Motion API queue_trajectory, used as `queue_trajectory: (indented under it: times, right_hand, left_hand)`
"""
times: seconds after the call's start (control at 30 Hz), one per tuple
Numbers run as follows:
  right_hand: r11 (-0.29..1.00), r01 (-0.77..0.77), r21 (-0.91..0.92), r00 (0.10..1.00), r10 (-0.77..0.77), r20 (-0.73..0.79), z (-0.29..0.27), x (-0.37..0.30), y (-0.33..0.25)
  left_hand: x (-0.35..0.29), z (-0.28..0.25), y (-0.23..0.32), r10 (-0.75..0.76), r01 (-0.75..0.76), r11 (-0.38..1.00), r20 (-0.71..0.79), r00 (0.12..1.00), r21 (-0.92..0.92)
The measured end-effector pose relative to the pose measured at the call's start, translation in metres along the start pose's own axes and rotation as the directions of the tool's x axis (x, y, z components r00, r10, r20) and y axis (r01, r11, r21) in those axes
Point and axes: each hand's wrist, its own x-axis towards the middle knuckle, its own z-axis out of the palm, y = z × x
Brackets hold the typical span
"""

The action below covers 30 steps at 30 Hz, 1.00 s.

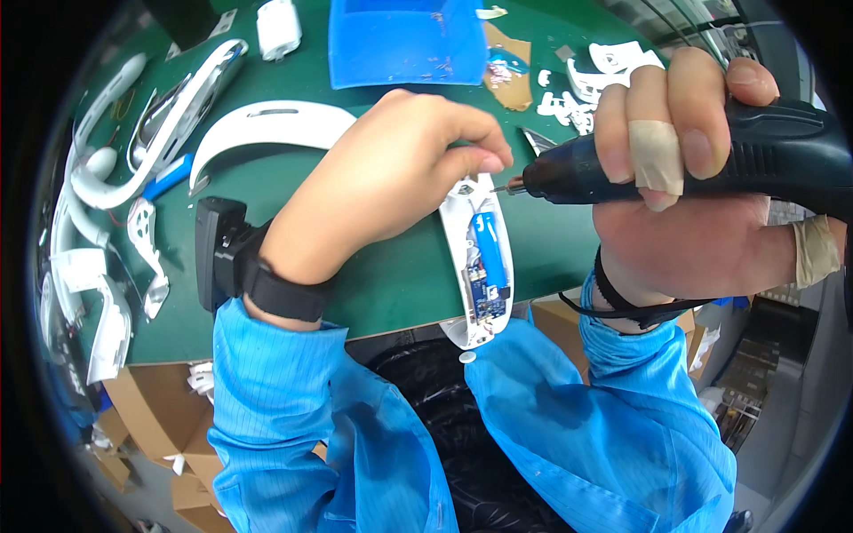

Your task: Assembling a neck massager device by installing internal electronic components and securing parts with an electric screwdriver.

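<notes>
My left hand (413,164) is closed, thumb and forefinger together at the upper end of a long white plastic casing (451,233); its other fingers are partly hidden. Inside the casing lie a blue cylindrical battery (489,244) and a blue circuit board (484,298). The casing's lower end reaches over the table's front edge. In my right hand (680,169) I grip a black electric screwdriver (569,171), held level. Its thin bit points left, close to the casing's upper end; whether it touches cannot be told. Tape wraps two digits of that hand.
A blue bin (407,49) stands at the back of the green table (382,306). Curved white casings (267,124) lie at left, near another blue battery (169,178). Small white parts (569,107) are scattered at back right. Cardboard boxes (155,409) stand below the table's front edge.
</notes>
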Motion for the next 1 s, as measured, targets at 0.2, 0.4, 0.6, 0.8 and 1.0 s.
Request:
queue_trajectory:
  times: [0.2, 0.4, 0.6, 0.8, 1.0]
  right_hand:
    - [0.998, 0.057, -0.018, 0.995, -0.059, -0.075, -0.001, -0.007, -0.009]
    - [0.995, 0.090, -0.041, 0.996, -0.090, -0.019, -0.001, -0.007, -0.010]
    - [0.997, 0.077, -0.001, 0.985, -0.076, -0.155, 0.024, -0.018, -0.004]
    - [0.994, 0.011, 0.113, 0.957, 0.022, -0.289, 0.049, -0.028, 0.019]
    - [0.992, -0.011, 0.123, 0.960, 0.045, -0.278, 0.049, -0.027, 0.026]
  left_hand:
    - [-0.003, 0.003, 0.002, 0.093, -0.082, 0.984, 0.063, 0.994, -0.158]
    - [-0.001, 0.002, 0.011, 0.025, -0.003, 0.981, 0.109, 0.994, -0.195]
    - [-0.002, 0.002, -0.002, 0.077, -0.078, 0.997, 0.038, 0.996, 0.018]
    - [-0.002, 0.007, -0.006, 0.084, -0.084, 0.996, 0.128, 0.988, -0.008]
    - [-0.003, 0.010, -0.009, 0.166, -0.168, 0.986, 0.054, 0.985, 0.023]
